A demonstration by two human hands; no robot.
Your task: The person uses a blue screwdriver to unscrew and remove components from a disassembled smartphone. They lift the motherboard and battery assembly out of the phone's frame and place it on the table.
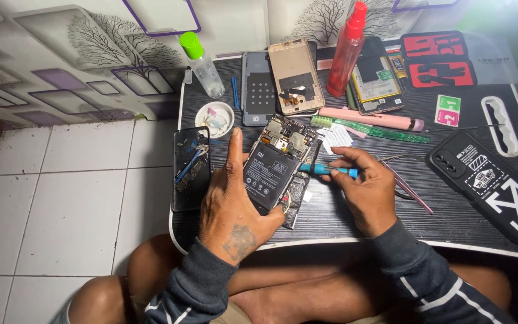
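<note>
An opened phone (276, 157) with its black battery and circuit board showing lies tilted in the middle of the small black table (451, 222). My left hand (230, 204) grips the phone along its left side, thumb stretched up beside it. My right hand (364, 189) pinches a teal-handled screwdriver (330, 170), whose tip points left at the phone's right edge. Under the phone lies a dark crumpled pad (297, 195).
A gold back cover (295, 75), a grey phone frame (257, 87), another opened phone (376, 75), a red squeeze bottle (347, 51), a green-capped bottle (202, 63), a small white dish (215, 118), a black phone (190, 168), tweezers (409, 186) and a black printed case (490, 183) crowd the table. White floor tiles lie left.
</note>
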